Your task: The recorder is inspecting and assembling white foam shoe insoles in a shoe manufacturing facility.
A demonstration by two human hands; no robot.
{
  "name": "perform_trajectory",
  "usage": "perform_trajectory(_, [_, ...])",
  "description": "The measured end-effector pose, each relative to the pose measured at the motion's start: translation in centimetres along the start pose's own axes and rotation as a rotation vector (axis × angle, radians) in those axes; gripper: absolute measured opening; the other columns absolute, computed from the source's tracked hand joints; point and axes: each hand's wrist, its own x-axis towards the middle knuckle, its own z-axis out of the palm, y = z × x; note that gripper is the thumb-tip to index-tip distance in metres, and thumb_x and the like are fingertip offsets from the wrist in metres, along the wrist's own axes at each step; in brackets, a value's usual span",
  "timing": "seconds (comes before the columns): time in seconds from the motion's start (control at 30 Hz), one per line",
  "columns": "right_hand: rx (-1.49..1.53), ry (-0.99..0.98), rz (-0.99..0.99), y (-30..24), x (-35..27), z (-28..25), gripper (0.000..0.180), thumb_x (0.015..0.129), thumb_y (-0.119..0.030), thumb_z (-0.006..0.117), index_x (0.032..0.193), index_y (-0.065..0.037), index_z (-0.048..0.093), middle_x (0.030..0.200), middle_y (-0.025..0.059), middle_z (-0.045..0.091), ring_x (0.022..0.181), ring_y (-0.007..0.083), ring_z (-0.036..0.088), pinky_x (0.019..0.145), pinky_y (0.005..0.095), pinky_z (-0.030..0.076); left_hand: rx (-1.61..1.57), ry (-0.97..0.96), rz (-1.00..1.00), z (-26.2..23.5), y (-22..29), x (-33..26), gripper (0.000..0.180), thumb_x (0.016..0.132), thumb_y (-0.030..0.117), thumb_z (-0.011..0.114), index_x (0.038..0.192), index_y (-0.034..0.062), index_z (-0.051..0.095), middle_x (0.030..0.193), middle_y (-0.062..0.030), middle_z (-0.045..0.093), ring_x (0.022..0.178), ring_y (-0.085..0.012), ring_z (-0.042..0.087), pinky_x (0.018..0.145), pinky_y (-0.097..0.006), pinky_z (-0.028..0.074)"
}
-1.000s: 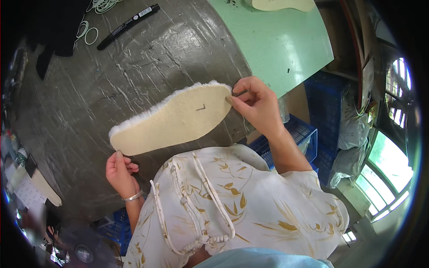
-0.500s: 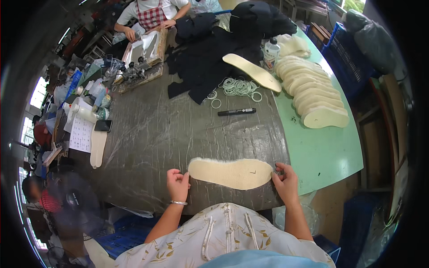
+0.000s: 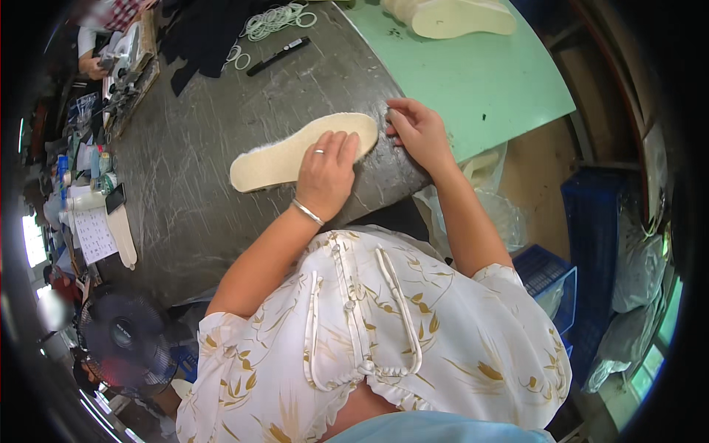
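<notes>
Insole [image 3: 269, 164], lying at eleven o'clock on the dark tabletop [image 3: 185, 214]: pressing down with the left hand [image 3: 326, 177] laid across, fingers close together, seemingly steadying it with the fleecy side underneath. Holding the right hand [image 3: 422, 136] curled just beside the wider end, at one o'clock, perhaps for guiding that edge; bending thumb and forefinger close together, with no telling if pinching anything. Leaving space toward the marker pen [image 3: 278, 56], farther out at eleven o'clock, likely for working room.
</notes>
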Motion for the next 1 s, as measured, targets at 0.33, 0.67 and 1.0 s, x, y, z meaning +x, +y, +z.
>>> perform_trajectory(0.33, [0.068,-0.234,-0.343,-7.5,-1.1,1.9,0.031,0.084,-0.009,0.063,0.113,-0.002,0.061,0.108,0.0048,0.061,0.092,0.0114,0.058,0.073,0.0245,0.049,-0.559,0.326,-0.369,-9.9,-2.6,1.9,0.034,0.081,-0.004,0.054,0.114,0.0008,0.054,0.103,-0.0114,0.066,0.094,-0.0192,0.064,0.083,-0.029,0.050])
perform_trajectory(0.67, [-0.071,-0.229,-0.833,-15.7,-2.2,6.7,0.022,0.078,-0.010,0.071,0.100,-0.007,0.067,0.089,0.0031,0.063,0.073,0.0114,0.057,0.057,0.0238,0.045,-0.872,0.458,-0.357,-15.4,-1.5,-0.2,0.037,0.084,-0.005,0.047,0.119,-0.0036,0.056,0.110,-0.0089,0.062,0.098,-0.0116,0.059,0.085,-0.025,0.047])
perform_trajectory(1.0, [-0.079,-0.456,-0.874,-18.6,-2.4,11.2,0.018,0.082,-0.014,0.068,0.098,-0.005,0.068,0.090,0.0037,0.065,0.077,0.0110,0.058,0.062,0.0237,0.044,-1.050,0.558,-0.420,-18.5,-3.1,-3.3,0.023,0.089,0.008,0.061,0.109,-0.0023,0.059,0.100,-0.0059,0.064,0.090,-0.0104,0.059,0.080,-0.025,0.048])
